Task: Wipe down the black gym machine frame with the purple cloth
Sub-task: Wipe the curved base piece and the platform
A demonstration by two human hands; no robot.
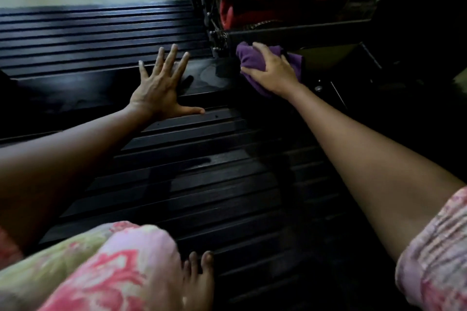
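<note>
my two hands, left (158,91) and right (271,72), one purple cloth (252,60), one black machine frame (290,34), one red pad (273,9) far right, one bare foot (195,283) near, two floral sleeves, left (7,247), right (437,252)

L hand (161,88) flat, splayed; R hand (271,72) fingers (259,46) curled.

Purple cloth (252,60) partly under right hand (273,76); frame (290,33) edge-cut
</note>
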